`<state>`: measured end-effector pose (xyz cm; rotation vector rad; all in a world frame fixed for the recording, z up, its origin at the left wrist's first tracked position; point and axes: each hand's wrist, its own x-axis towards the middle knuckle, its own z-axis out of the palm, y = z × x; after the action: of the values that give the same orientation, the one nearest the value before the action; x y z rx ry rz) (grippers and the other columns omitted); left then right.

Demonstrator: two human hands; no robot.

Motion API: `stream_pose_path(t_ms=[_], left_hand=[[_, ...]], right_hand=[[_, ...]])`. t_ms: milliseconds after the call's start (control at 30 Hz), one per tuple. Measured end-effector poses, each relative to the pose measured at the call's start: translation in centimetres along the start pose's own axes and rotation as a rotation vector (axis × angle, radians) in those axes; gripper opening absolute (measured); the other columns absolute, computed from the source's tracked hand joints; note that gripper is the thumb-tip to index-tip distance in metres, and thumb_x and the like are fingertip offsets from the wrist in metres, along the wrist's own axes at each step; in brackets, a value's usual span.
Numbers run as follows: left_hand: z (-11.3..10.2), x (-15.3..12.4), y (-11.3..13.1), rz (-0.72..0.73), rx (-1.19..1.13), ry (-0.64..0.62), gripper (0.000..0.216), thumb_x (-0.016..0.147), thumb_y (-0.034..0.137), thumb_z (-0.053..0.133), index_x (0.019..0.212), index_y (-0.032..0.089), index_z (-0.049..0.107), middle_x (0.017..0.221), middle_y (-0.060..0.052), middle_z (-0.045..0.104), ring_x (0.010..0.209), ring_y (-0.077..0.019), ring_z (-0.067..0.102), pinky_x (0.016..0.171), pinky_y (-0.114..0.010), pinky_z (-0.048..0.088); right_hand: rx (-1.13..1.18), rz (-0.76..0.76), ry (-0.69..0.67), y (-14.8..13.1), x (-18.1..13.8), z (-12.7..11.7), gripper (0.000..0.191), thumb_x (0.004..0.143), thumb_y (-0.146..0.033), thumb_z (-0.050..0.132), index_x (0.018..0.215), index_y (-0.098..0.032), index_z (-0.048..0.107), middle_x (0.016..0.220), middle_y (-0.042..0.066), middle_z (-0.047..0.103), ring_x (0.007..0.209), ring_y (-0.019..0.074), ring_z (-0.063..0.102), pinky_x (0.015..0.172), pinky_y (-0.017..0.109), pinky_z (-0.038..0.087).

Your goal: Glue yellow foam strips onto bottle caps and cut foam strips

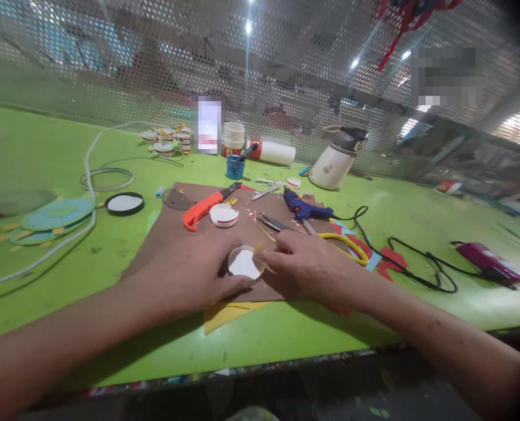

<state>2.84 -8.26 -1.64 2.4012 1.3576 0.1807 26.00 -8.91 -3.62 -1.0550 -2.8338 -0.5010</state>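
Observation:
A shallow white paper disc with a raised rim (pixel 244 265), like a cut-off cup bottom, is gripped between the thumb and fingers of my left hand (pixel 189 266). At its right rim, my right hand (pixel 307 263) pinches a small yellow paper piece (pixel 258 248). Both hands are above a brown board (pixel 154 251). Just beyond them lie another white cup bottom (pixel 224 216) and an orange-handled cutter (pixel 205 207). Scissors with yellow handles (pixel 351 248) lie partly hidden behind my right hand. A blue glue gun (pixel 306 207) rests at the board's far right.
A black cord runs from the glue gun to a purple box (pixel 492 262). Red paper scraps (pixel 391 263) lie right. A white spray bottle (pixel 332 166), blue pot (pixel 235 168) and paper cups (pixel 234 137) stand behind. Leftward are a black lid (pixel 124 203), blue-green discs (pixel 58 214) and a white cable (pixel 88 175).

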Motion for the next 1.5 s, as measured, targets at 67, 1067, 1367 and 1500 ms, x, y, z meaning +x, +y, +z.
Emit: stream_pose_path(t_ms=[67, 1067, 1367, 1500], left_hand=[[0.0, 0.1, 0.0, 0.0, -0.004, -0.001, 0.032, 0.082, 0.052, 0.058, 0.1, 0.026, 0.063, 0.082, -0.002, 0.069, 0.069, -0.0228, 0.06, 0.056, -0.031, 0.033], [0.6, 0.3, -0.4, 0.044, 0.019, 0.048, 0.028, 0.08, 0.053, 0.06, 0.089, 0.027, 0.065, 0.073, -0.001, 0.066, 0.057, -0.019, 0.055, 0.054, -0.032, 0.028], [0.5, 0.3, -0.4, 0.01, 0.017, 0.013, 0.03, 0.08, 0.055, 0.059, 0.091, 0.028, 0.066, 0.074, -0.001, 0.068, 0.06, -0.021, 0.056, 0.054, -0.032, 0.029], [0.2, 0.2, -0.1, -0.011, 0.015, 0.001, 0.034, 0.08, 0.055, 0.059, 0.099, 0.028, 0.065, 0.081, -0.002, 0.069, 0.068, -0.0237, 0.059, 0.055, -0.031, 0.031]], right_hand=[[-0.036, -0.034, -0.037, 0.0, 0.0, -0.1, 0.015, 0.094, -0.023, 0.054, 0.105, -0.025, 0.062, 0.08, 0.002, 0.052, 0.063, 0.0158, 0.04, 0.057, 0.031, 0.019], [0.268, 0.052, -0.019, -1.0, -0.1, -1.0, 0.025, 0.092, -0.013, 0.051, 0.114, -0.011, 0.062, 0.082, 0.008, 0.062, 0.07, 0.0182, 0.054, 0.058, 0.03, 0.037], [0.46, 0.079, 0.062, -0.7, -0.6, -0.2, 0.025, 0.095, -0.012, 0.044, 0.112, -0.015, 0.063, 0.092, 0.011, 0.07, 0.078, 0.0197, 0.062, 0.068, 0.03, 0.047], [0.457, 0.124, 0.096, -0.4, -0.7, -0.4, 0.031, 0.095, -0.009, 0.039, 0.113, -0.016, 0.063, 0.095, 0.012, 0.072, 0.082, 0.021, 0.066, 0.071, 0.031, 0.049]])
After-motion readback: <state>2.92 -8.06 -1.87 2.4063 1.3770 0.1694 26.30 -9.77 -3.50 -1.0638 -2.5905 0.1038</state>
